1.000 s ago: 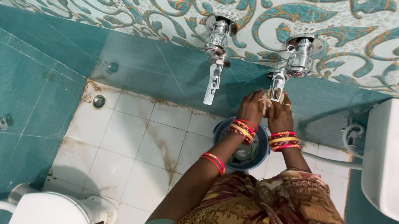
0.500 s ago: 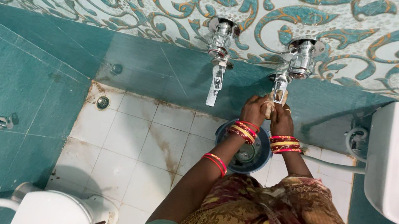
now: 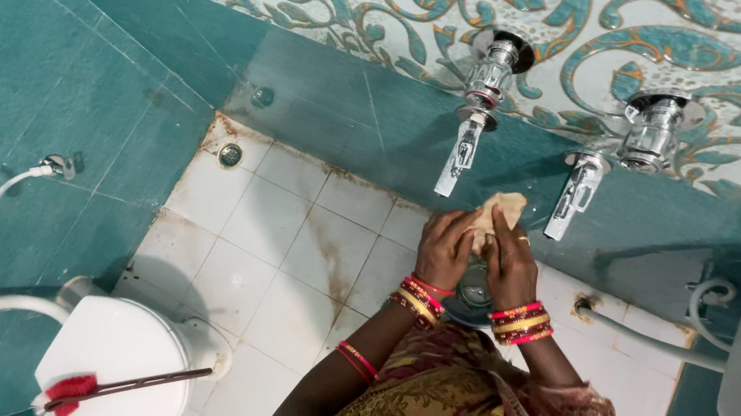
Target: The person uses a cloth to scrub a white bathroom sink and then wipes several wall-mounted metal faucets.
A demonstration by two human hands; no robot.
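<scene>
Both hands wring a beige cloth (image 3: 502,213) below two wall taps.

Left hand (image 3: 445,250) and right hand (image 3: 511,263) are closed around it, pressed together, likely squeezing over the blue bucket (image 3: 473,300) underneath. Right tap (image 3: 576,188) just beside the cloth, left tap (image 3: 462,148) near; toilet (image 3: 114,366) with brush (image 3: 117,389) well apart.
</scene>
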